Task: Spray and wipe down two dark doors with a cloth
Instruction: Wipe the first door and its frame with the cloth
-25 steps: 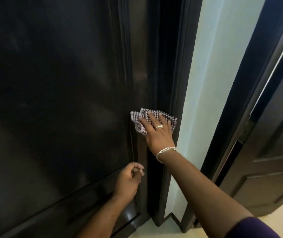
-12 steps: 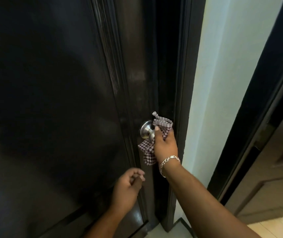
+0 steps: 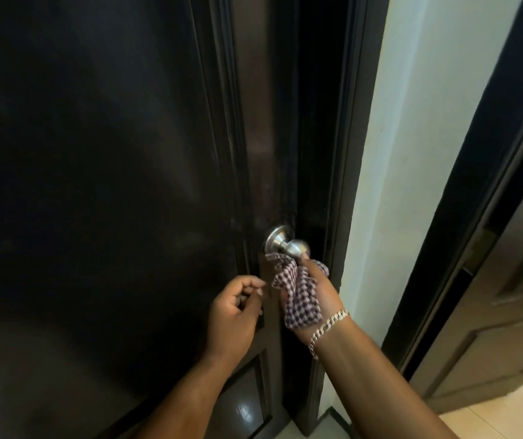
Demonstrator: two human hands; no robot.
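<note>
Gripping checked cloth (image 3: 301,304), right hand (image 3: 325,294) sits just beneath the doorknob (image 3: 287,244).

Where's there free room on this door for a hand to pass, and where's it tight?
Free: the wide panel left of the knob, and the stile above it. Crowded: just under the knob, where right hand grips the cloth and left hand sits close beside.
</note>
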